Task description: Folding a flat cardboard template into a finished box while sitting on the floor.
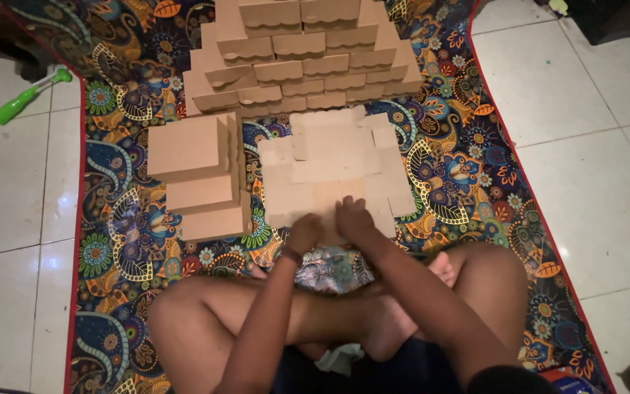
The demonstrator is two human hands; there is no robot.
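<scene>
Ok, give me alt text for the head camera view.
Both hands, left hand and right hand, press on a flat cardboard box blank lying on a patterned mat. Folded cardboard boxes are stacked beside and beyond it.

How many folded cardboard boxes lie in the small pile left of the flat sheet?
3: top box, middle box, bottom box, stepped toward the person. More may be hidden underneath.

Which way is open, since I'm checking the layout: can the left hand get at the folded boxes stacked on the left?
Probably yes. The left hand rests on the flat cardboard sheet, and the stack of folded boxes lies just beside it on the mat, with nothing between them.
</scene>
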